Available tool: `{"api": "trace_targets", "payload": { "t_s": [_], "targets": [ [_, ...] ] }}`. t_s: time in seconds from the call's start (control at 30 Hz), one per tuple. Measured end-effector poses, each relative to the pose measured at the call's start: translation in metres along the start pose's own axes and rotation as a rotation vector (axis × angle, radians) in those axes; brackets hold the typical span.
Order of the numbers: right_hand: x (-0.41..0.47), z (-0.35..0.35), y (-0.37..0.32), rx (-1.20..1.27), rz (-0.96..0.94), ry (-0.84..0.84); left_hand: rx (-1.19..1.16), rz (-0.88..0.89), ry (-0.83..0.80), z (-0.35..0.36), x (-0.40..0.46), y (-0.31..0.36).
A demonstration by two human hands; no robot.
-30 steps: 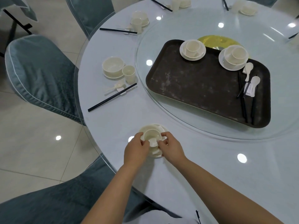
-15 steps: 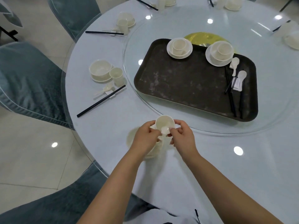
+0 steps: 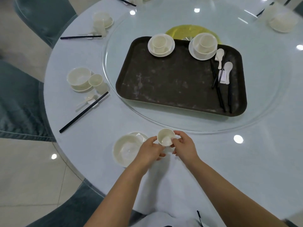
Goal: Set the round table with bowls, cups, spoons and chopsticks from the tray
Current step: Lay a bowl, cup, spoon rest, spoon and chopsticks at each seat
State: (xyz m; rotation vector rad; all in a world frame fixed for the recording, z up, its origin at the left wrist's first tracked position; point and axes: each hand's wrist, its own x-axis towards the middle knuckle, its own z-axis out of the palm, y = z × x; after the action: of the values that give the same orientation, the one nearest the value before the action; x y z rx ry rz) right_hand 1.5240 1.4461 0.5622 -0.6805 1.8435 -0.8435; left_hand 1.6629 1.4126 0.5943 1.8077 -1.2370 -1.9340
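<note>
Cup, smooth cream round, pinched in left hand and right hand grip.

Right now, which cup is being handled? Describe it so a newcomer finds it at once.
Start at the dark tray on the glass turntable, then come to the table's near edge. Right of the empty bowl there, the cup is pinched between left hand and right hand. It alone is in hands.

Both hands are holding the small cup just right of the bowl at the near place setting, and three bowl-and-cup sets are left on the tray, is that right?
Not quite: the head view shows two bowl-and-cup sets on the tray, not three. The rest holds: the left hand and right hand hold the cup right of the bowl.
</note>
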Motion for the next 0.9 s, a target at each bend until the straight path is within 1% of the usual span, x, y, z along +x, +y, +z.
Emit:
{"api": "trace_targets", "payload": {
  "t_s": [0.2,0.27,0.33,0.43,0.5,0.57,0.63,0.73,0.83,0.9],
  "targets": [
    [0.007,0.0,0.0,0.037,0.001,-0.016,0.025,-0.017,0.042,-0.001,0.005,0.003],
    [0.007,0.0,0.005,0.069,0.015,0.035,0.041,-0.022,0.074,-0.005,0.005,0.001],
    [0.006,-0.003,0.012,0.107,0.054,0.093,0.048,0.012,0.122,-0.013,0.004,-0.003],
    [0.004,-0.008,0.024,0.13,0.14,0.13,0.067,0.078,0.256,-0.032,0.0,-0.009],
    [0.002,-0.007,0.032,0.102,0.18,0.123,0.098,0.103,0.368,-0.047,-0.001,-0.014],
    [-0.003,-0.001,0.036,0.047,0.206,0.074,0.134,0.101,0.481,-0.061,-0.003,-0.022],
    [-0.008,0.009,0.04,-0.007,0.218,-0.005,0.155,0.081,0.558,-0.073,-0.006,-0.031],
    [-0.016,0.027,0.042,-0.082,0.173,-0.124,0.205,0.041,0.624,-0.085,-0.012,-0.048],
    [-0.023,0.043,0.039,-0.232,0.011,-0.203,0.213,0.036,0.662,-0.088,-0.018,-0.058],
    [-0.025,0.053,0.031,-0.333,-0.089,-0.224,0.21,0.036,0.661,-0.088,-0.021,-0.063]
  ]
}}
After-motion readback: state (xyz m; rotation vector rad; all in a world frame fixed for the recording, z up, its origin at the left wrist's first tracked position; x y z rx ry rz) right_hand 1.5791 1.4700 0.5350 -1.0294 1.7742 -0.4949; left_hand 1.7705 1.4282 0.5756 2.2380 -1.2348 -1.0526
